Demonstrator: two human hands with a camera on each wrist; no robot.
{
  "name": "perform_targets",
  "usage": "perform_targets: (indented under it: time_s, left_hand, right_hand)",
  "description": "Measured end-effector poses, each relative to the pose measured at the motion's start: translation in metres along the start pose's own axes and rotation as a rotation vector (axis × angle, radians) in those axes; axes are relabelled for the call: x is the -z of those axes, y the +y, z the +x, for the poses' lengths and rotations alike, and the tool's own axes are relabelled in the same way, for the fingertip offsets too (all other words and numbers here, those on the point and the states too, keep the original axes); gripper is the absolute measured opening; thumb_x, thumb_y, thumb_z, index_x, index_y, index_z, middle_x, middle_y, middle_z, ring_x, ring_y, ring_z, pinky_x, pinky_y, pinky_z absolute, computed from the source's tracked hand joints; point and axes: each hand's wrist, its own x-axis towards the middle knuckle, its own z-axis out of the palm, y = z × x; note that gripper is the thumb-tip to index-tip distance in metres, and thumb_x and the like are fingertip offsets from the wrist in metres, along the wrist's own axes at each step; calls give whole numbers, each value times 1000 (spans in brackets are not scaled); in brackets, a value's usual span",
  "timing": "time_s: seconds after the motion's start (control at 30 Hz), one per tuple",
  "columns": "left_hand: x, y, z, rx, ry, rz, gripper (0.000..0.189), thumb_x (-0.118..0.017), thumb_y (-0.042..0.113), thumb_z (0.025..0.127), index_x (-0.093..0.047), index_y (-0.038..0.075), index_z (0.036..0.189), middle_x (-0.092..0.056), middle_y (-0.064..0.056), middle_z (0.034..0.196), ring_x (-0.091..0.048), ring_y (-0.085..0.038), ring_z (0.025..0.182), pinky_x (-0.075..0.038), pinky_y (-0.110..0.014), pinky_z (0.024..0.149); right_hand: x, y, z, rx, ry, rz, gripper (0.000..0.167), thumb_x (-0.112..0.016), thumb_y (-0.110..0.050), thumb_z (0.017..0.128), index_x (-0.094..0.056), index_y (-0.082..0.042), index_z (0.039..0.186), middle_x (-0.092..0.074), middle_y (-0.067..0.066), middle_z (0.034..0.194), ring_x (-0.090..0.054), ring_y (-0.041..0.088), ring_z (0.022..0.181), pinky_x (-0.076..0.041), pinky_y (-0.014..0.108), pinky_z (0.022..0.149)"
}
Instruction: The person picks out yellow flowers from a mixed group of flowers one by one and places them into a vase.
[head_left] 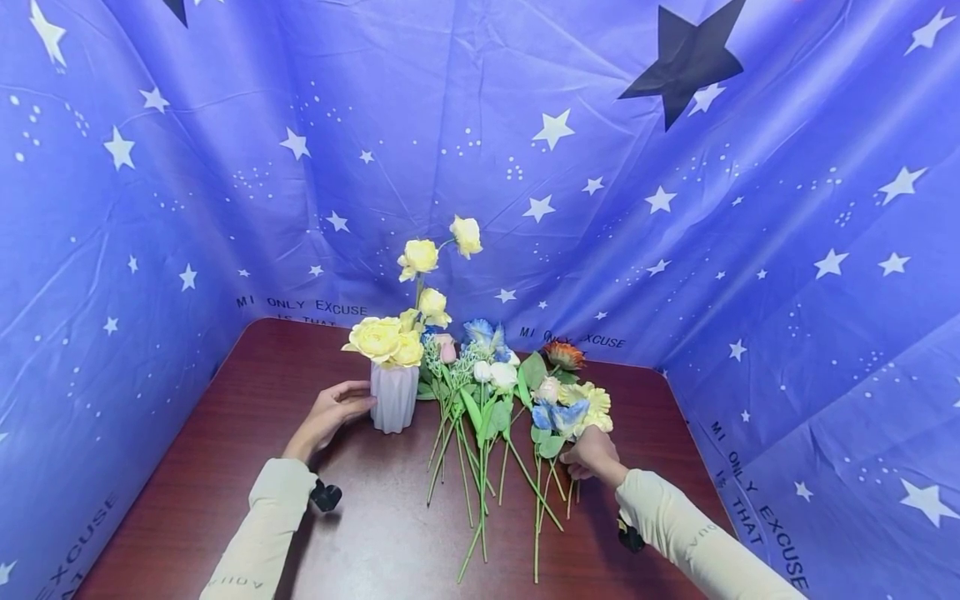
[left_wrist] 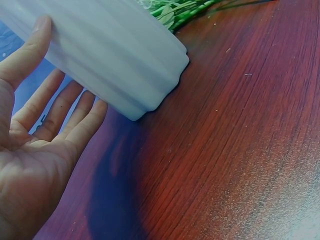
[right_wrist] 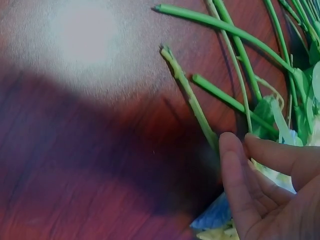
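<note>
A white fluted vase [head_left: 394,398] holding yellow flowers [head_left: 378,340] stands upright at the table's left-centre. My left hand [head_left: 341,411] is at its left side; in the left wrist view the thumb lies along the vase wall and the other fingers [left_wrist: 92,110] extend loosely behind it. My right hand [head_left: 594,457] is low over the right group of flowers, beside a yellow flower [head_left: 595,404] and a blue flower [head_left: 558,414]. In the right wrist view, its thumb and a finger are close together beside a stem [right_wrist: 192,100]; whether they pinch it is hidden.
White tulips [head_left: 495,374], a pink bud [head_left: 446,347] and blue blooms [head_left: 486,335] lie in the middle, stems toward me. An orange flower [head_left: 565,356] lies at the back right. Starry blue cloth [head_left: 480,167] hangs around the table [head_left: 360,533].
</note>
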Motion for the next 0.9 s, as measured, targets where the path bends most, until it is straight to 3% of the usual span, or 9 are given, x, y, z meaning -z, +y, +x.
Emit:
perform_targets:
  time_s: [0.23, 0.5, 0.9]
  left_hand:
    - [0, 0, 0, -3, 8, 8, 57, -72, 5, 94, -46, -14, 141, -68, -7, 119, -69, -2, 100, -58, -31, 99]
    - [1, 0, 1, -4, 2, -2, 57, -70, 4, 94, -45, -15, 142, -68, -11, 121, -68, -1, 100, -58, -29, 98]
    - [0, 1, 0, 2, 5, 13, 55, -70, 4, 95, -46, -14, 142, -67, -13, 124, -68, 0, 101, -56, -35, 102]
  right_hand:
    - [12, 1, -2, -4, 22, 10, 21, -83, -7, 79, -73, 9, 71, -70, 17, 59, -70, 23, 49, -63, 37, 54]
    - [14, 9, 0, -38, 46, -101, 22, -85, -11, 79, -74, 4, 69, -69, 13, 55, -69, 21, 48, -61, 35, 52]
    - [26, 17, 6, -129, 28, -167, 24, -86, -15, 79, -73, 0, 66, -68, 8, 53, -67, 16, 45, -60, 34, 51]
